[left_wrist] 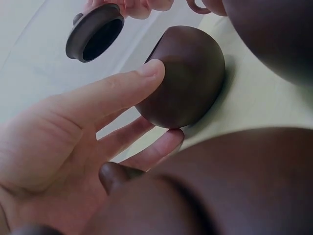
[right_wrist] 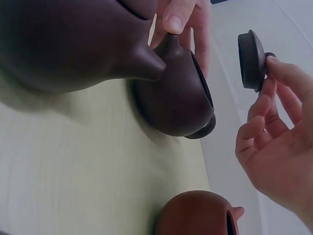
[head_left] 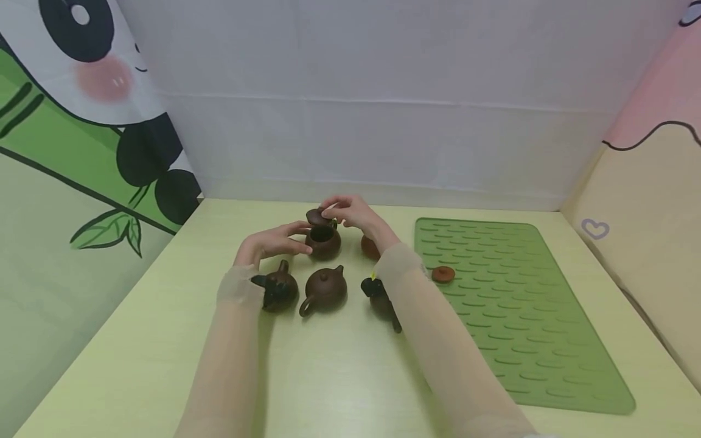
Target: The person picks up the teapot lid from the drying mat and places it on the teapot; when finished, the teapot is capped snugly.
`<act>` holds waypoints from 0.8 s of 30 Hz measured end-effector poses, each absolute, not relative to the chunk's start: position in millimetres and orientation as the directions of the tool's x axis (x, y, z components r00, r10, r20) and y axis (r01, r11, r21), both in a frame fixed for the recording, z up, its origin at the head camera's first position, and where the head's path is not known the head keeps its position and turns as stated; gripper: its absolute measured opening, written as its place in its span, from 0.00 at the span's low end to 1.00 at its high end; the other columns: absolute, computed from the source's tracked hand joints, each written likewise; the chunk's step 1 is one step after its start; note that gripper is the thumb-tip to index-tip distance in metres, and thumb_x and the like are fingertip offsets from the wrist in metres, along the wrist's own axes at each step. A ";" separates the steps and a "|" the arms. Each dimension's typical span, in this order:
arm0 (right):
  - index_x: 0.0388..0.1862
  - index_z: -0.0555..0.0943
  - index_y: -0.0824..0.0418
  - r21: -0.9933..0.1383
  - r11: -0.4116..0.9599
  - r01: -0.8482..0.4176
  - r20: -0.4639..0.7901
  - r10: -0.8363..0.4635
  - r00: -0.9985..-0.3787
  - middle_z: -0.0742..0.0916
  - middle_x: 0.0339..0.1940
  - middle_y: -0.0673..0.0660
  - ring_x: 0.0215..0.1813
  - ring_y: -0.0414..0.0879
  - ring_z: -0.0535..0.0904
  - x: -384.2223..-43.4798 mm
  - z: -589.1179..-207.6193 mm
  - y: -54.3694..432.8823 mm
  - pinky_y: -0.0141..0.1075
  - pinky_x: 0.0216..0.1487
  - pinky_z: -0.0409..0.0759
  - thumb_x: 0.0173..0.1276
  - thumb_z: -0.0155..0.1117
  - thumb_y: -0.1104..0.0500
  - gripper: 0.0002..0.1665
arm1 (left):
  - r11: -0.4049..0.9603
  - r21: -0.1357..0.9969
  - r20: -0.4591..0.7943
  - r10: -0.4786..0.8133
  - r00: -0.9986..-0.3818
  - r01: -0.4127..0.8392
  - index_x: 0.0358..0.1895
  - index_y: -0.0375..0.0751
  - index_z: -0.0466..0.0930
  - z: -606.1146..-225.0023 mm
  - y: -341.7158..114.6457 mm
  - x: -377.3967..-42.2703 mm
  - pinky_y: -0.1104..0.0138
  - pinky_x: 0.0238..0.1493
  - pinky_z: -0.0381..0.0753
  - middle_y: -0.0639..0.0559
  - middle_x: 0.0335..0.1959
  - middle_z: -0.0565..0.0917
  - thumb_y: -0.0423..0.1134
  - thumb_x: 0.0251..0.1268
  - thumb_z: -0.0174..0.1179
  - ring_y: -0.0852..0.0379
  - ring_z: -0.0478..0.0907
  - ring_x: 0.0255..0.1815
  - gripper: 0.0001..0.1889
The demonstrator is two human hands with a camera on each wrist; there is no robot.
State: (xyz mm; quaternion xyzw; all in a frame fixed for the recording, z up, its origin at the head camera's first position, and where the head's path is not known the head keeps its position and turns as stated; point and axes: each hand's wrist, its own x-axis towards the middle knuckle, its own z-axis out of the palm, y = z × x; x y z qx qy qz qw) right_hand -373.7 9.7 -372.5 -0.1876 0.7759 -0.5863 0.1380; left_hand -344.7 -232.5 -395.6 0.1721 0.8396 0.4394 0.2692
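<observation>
A dark brown teapot [head_left: 324, 248] stands uncovered near the back of the table, its mouth showing. My left hand [head_left: 276, 242] holds it from the left; the right wrist view puts the thumb at the spout [right_wrist: 170, 43], with fingers behind. Above the mouth, my right hand [head_left: 356, 214] pinches the teapot's dark lid [right_wrist: 250, 61] by its knob. The lid is tilted, its hollow underside facing the left wrist camera. A lidded teapot [head_left: 327, 287] sits nearer me, with another dark teapot [head_left: 280, 292] beside my left wrist.
A third dark teapot [head_left: 380, 303] lies partly hidden under my right forearm. Behind that wrist is a reddish-brown pot [right_wrist: 193, 215] without a lid. On the right, a green ridged mat [head_left: 526, 316] bears a reddish lid [head_left: 443, 274] near its left edge. A pale wall [head_left: 383, 146] closes the back.
</observation>
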 end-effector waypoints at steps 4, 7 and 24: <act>0.49 0.84 0.52 -0.949 0.278 -0.150 -0.011 -0.504 -0.864 0.88 0.43 0.53 0.49 0.57 0.77 -372.4 -371.8 12.4 0.61 0.64 0.71 0.68 0.66 0.54 0.12 | 0.555 0.831 -0.307 0.520 -0.797 0.042 0.78 0.48 0.50 -393.6 -231.0 -345.5 0.45 0.77 0.58 0.40 0.81 0.50 0.42 0.68 0.63 0.38 0.52 0.80 0.40; 0.51 0.84 0.52 -0.930 0.324 -0.175 -0.026 -0.532 -0.847 0.87 0.44 0.54 0.52 0.58 0.77 -372.1 -371.5 12.9 0.61 0.63 0.72 0.68 0.66 0.53 0.13 | 0.553 0.832 -0.307 0.523 -0.795 0.042 0.78 0.47 0.50 -392.3 -230.7 -345.5 0.45 0.77 0.59 0.40 0.81 0.50 0.42 0.68 0.63 0.38 0.52 0.80 0.40; 0.50 0.82 0.56 -0.840 0.477 -0.258 -0.060 -0.554 -0.831 0.86 0.39 0.54 0.38 0.46 0.80 -371.0 -375.2 8.5 0.37 0.35 0.70 0.70 0.64 0.56 0.12 | 0.535 0.845 -0.319 0.539 -0.780 0.024 0.79 0.49 0.49 -393.3 -230.3 -346.2 0.44 0.77 0.57 0.40 0.81 0.48 0.41 0.67 0.63 0.38 0.51 0.80 0.42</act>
